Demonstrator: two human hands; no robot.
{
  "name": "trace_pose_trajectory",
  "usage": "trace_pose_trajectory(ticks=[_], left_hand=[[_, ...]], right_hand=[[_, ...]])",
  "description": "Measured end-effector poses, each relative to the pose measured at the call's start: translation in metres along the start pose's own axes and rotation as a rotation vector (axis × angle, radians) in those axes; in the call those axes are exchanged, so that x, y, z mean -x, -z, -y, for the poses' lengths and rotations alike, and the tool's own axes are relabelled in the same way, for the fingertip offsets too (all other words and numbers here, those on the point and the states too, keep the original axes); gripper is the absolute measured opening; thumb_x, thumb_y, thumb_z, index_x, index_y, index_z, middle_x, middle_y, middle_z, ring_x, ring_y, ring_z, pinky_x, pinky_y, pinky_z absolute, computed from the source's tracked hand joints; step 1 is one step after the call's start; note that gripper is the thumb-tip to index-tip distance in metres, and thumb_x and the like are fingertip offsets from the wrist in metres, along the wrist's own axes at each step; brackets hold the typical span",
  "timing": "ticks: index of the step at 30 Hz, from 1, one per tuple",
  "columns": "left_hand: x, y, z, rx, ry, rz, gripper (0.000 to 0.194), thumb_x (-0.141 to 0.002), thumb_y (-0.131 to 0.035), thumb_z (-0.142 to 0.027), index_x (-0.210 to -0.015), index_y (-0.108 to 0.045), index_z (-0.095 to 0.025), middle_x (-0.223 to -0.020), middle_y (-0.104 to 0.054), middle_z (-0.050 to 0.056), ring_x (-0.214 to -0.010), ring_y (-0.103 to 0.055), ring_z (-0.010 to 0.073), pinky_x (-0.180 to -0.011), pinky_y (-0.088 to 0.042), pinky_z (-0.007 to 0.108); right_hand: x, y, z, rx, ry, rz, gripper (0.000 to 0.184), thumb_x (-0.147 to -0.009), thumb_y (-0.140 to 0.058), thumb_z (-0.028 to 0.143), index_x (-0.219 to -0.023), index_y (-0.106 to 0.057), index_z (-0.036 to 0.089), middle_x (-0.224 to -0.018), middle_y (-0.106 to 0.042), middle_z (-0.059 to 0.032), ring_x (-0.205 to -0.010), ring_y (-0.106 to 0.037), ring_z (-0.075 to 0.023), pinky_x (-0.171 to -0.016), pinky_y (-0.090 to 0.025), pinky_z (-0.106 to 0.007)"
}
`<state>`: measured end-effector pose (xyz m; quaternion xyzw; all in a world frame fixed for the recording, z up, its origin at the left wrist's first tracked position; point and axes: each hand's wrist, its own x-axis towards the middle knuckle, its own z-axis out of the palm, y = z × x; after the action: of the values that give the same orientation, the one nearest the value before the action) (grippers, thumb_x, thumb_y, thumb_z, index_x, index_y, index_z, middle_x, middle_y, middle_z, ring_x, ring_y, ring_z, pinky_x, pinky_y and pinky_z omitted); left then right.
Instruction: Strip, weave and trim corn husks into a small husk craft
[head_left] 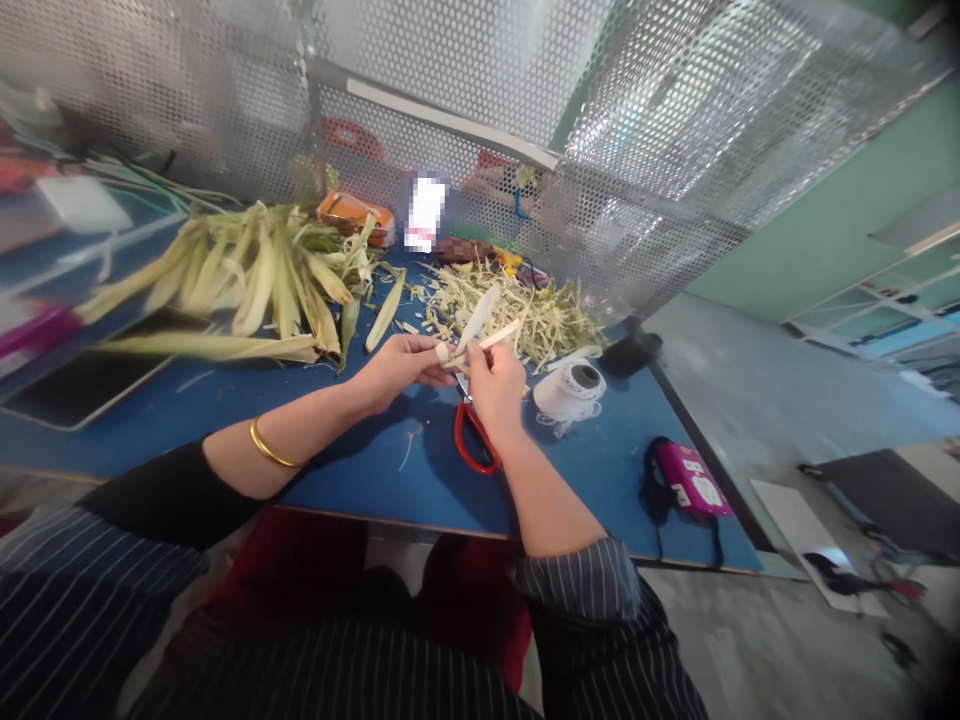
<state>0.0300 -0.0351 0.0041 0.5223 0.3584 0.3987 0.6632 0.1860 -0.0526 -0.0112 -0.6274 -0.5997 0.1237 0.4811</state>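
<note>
Both of my hands meet over the blue table, working on a pale strip of corn husk [480, 318]. My left hand [405, 365] has its fingers closed on the lower end of the husk. Close beside it, my right hand [496, 385] pinches the same piece, and another pale strip sticks out past its fingers. Red-handled scissors [475, 445] lie on the table under my right hand, their blades partly hidden by it. A white cone of thread [570, 392] stands right of my right hand, with loose loops around its base.
Long green-yellow husks [274, 270] spread at the left, near a dark tablet-like slab [105, 375]. Shredded husk scraps [517, 310] pile up behind my hands. A magenta box [694, 478] with a black cord sits at the right edge. Perforated metal sheeting [465, 130] stands behind the table.
</note>
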Motion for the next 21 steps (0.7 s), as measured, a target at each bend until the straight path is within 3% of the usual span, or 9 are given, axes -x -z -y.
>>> trace_pose_trajectory(ticks=[6, 10, 13, 16, 18, 21], left_hand=[[0.000, 0.000, 0.003, 0.060, -0.031, 0.069, 0.025, -0.070, -0.071, -0.019, -0.093, -0.076, -0.013, -0.085, -0.075, 0.008, -0.079, -0.071, 0.0167, -0.080, -0.055, 0.028], [0.002, -0.003, 0.007, 0.006, -0.067, -0.065, 0.030, -0.064, -0.082, -0.028, -0.089, -0.075, -0.013, -0.077, -0.074, 0.005, -0.067, -0.068, 0.0127, -0.069, -0.053, 0.024], [0.001, -0.003, 0.006, 0.024, -0.041, -0.194, 0.029, -0.064, -0.082, -0.034, -0.080, -0.072, -0.012, -0.068, -0.071, 0.004, -0.060, -0.066, 0.0118, -0.062, -0.052, 0.022], [-0.002, 0.002, 0.002, 0.051, -0.051, -0.345, 0.026, -0.065, -0.081, -0.033, -0.074, -0.069, -0.012, -0.063, -0.069, 0.003, -0.057, -0.065, 0.0116, -0.051, -0.046, 0.020], [-0.004, 0.005, 0.000, 0.048, -0.065, -0.403, 0.023, -0.067, -0.079, -0.032, -0.074, -0.068, -0.013, -0.061, -0.067, 0.002, -0.055, -0.064, 0.0109, -0.045, -0.041, 0.019], [-0.005, 0.008, -0.003, -0.002, -0.068, -0.420, 0.021, -0.067, -0.078, -0.030, -0.071, -0.066, -0.013, -0.058, -0.064, 0.001, -0.051, -0.061, 0.0094, -0.040, -0.032, 0.018]], right_hand=[[-0.001, 0.004, 0.007, -0.054, -0.070, 0.020, 0.028, -0.088, -0.051, 0.042, -0.070, -0.055, 0.021, -0.054, -0.059, 0.0026, -0.049, -0.056, -0.0140, -0.056, -0.041, -0.027], [0.002, -0.002, 0.008, -0.146, -0.114, 0.090, 0.026, -0.086, -0.053, 0.041, -0.070, -0.054, 0.021, -0.050, -0.057, 0.0043, -0.040, -0.053, -0.0125, -0.048, -0.042, -0.026], [0.006, -0.009, 0.007, -0.315, -0.192, 0.152, 0.023, -0.085, -0.056, 0.044, -0.087, -0.054, 0.021, -0.057, -0.062, 0.0034, -0.039, -0.056, -0.0140, -0.042, -0.043, -0.026], [0.011, -0.010, 0.010, -0.473, -0.217, 0.155, 0.025, -0.087, -0.054, 0.039, -0.104, -0.047, 0.022, -0.071, -0.068, 0.0019, -0.043, -0.060, -0.0127, -0.046, -0.048, -0.025], [0.013, -0.007, 0.014, -0.536, -0.169, 0.229, 0.021, -0.089, -0.050, 0.033, -0.107, -0.046, 0.023, -0.080, -0.070, 0.0005, -0.047, -0.062, -0.0112, -0.052, -0.053, -0.026], [0.013, 0.000, 0.019, -0.565, 0.006, 0.449, 0.020, -0.091, -0.046, 0.028, -0.109, -0.055, 0.023, -0.097, -0.072, -0.0032, -0.065, -0.069, -0.0131, -0.069, -0.058, -0.031]])
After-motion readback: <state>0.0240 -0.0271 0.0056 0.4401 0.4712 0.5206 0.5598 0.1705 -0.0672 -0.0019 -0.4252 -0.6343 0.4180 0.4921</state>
